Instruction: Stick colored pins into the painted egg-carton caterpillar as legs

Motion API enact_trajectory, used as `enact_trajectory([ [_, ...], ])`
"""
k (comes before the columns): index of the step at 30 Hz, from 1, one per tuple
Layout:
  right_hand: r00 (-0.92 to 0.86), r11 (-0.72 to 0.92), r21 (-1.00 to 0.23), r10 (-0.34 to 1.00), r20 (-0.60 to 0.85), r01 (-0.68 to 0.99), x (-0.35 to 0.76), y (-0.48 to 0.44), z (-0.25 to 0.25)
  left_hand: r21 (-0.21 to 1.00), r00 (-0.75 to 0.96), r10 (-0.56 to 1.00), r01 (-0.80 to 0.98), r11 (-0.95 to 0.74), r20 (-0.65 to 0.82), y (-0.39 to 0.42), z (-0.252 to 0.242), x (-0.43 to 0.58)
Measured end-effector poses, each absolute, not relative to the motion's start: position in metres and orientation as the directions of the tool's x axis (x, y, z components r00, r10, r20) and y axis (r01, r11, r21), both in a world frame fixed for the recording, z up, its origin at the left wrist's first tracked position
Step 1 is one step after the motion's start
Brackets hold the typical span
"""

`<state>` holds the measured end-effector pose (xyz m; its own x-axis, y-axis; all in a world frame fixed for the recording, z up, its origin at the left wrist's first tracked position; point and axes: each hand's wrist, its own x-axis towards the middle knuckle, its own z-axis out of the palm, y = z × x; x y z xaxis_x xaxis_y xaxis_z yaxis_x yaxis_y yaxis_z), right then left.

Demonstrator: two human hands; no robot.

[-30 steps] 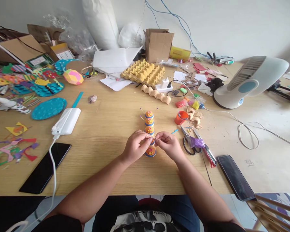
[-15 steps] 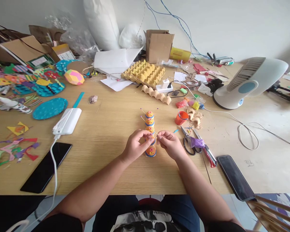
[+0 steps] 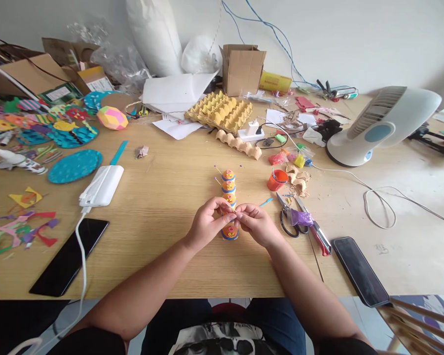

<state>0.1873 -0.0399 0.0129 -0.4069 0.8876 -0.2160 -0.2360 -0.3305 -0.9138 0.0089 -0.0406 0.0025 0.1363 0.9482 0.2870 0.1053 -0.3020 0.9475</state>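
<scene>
Head view: left hand (image 3: 206, 223) and right hand (image 3: 257, 223), fingers pinched closed, grip a thin pale stick (image 3: 233, 210) that uneven pressure could snap.

Matt-looking painted domes (image 3: 228, 186), smooth wood-grained table (image 3: 163, 182), rough pulp egg tray (image 3: 222, 110), smooth plastic fan (image 3: 399, 116)

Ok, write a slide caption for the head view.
Left hand and right hand pinch a thin stick above decorated orange domes.

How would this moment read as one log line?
left hand: pinching thin stick; right hand: pinching same stick; orange bumpy strip: on table, partly hidden by hands; cup: right of strip
</scene>
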Motion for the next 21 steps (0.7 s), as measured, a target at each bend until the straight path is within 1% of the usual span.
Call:
enact_trajectory([
  [2, -0.406, -0.329, -0.915, 0.888, -0.215, -0.234, 0.188, -0.040, 0.013, 0.944, 0.126, 0.948, 0.116, -0.308, 0.293, -0.041, 0.003, 0.008],
  [5, -0.390, -0.324, -0.913, 0.896, -0.213, -0.246, 0.188, -0.040, 0.013, 0.898, 0.110, 0.918, 0.195, -0.396, 0.381, -0.041, 0.006, 0.007],
  [9, -0.362, -0.337, -0.902, 0.904, -0.229, -0.270, 0.186, -0.042, 0.013, 0.774, 0.136, 0.826, 0.294, -0.561, 0.547, -0.042, 0.010, 0.006],
  [12, -0.320, -0.332, -0.902, 0.917, -0.239, -0.277, 0.184, -0.041, 0.012, 0.684, 0.115, 0.765, 0.380, -0.623, 0.634, -0.042, 0.012, 0.004],
  [14, -0.241, -0.287, -0.916, 0.945, -0.222, -0.281, 0.185, -0.038, 0.010, 0.664, 0.109, 0.759, 0.414, -0.622, 0.642, -0.043, 0.013, 0.003],
  [18, -0.040, -0.145, -0.960, 0.989, -0.140, -0.240, 0.189, -0.030, 0.006, 0.701, 0.139, 0.794, 0.399, -0.592, 0.592, -0.050, 0.018, 0.009],
  [20, 0.044, -0.074, -0.978, 0.995, -0.085, -0.197, 0.192, -0.025, 0.002, 0.688, 0.222, 0.787, 0.388, -0.613, 0.576, -0.056, 0.026, 0.017],
  [21, 0.078, -0.041, -0.984, 0.995, -0.055, -0.171, 0.193, -0.023, 0.000, 0.667, 0.296, 0.767, 0.380, -0.641, 0.569, -0.059, 0.031, 0.023],
])
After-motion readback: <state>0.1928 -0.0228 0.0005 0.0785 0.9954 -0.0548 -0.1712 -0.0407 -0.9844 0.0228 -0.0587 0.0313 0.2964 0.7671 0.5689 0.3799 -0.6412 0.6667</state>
